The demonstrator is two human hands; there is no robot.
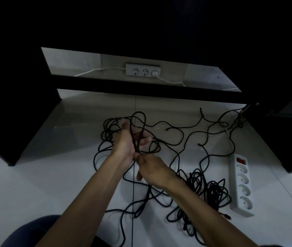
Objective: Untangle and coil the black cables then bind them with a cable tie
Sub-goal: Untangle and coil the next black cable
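On a pale floor, the left hand keeps its fingers curled around an upright loop of black cable, long axis pointing away from the person. Just right of it and nearer, the right hand pinches the strands at the loop's base. The remaining tangle sprawls rightward beside a white power strip, likely the next length to draw in.

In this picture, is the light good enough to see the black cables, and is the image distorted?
Head view: dim overall, the top nearly black; the black cables show clearly only against the pale floor. Head view: wide-angle bending curves the straight furniture edges. Head view: the loop over the left hand is slightly blurred.
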